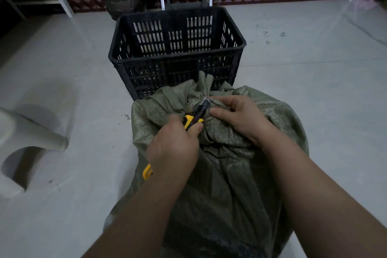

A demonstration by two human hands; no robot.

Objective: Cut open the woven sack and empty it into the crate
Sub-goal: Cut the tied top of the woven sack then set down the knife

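woven sack (219, 153): grey-green, full, creased, neck bunched and tied; it stood on the floor just in front of the black slatted crate (178, 48). i saw the left hand (173, 148) wrapped tight around a yellow utility knife (193, 119), tip at the tied neck. right hand (238, 117) pinched the gathered fabric beside the tie.
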